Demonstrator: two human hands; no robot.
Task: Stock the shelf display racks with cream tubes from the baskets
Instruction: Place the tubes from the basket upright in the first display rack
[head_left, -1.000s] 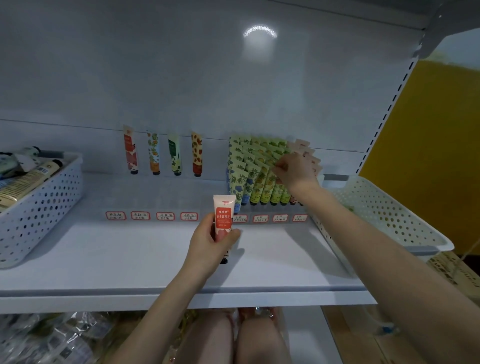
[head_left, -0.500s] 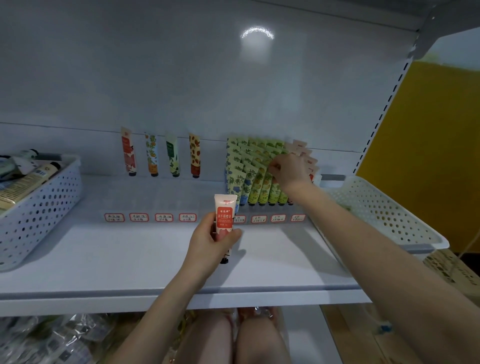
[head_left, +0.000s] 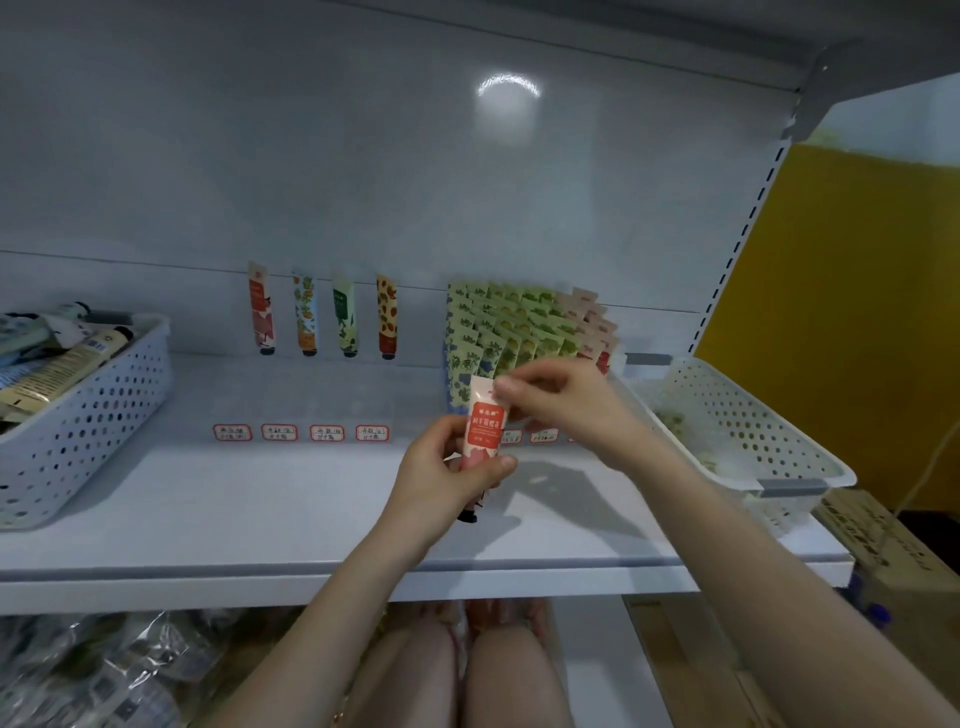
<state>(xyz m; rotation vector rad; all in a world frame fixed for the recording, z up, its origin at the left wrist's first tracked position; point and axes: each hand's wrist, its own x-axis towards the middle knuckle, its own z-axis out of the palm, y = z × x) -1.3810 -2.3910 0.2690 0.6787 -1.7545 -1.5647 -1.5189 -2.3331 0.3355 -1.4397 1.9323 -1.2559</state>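
A white metal shelf (head_left: 260, 509) spans the view, its front lip running left to right near the camera. Behind it rises a pale grey back panel (head_left: 363, 156), crossed by a thin seam. High on the panel sits a soft white glare (head_left: 508, 88) from a light. At far right a slotted upright (head_left: 748, 228) slants upward to a grey bracket (head_left: 826, 78) under an upper shelf (head_left: 571, 31). Right of the upright stands a yellow wall (head_left: 857, 312), with a paler band (head_left: 893, 119) above it. A cardboard box (head_left: 883, 551) sits low right, a thin cable (head_left: 930, 467) above it. Below the shelf, at left, lie blurred clear bags (head_left: 104, 670).
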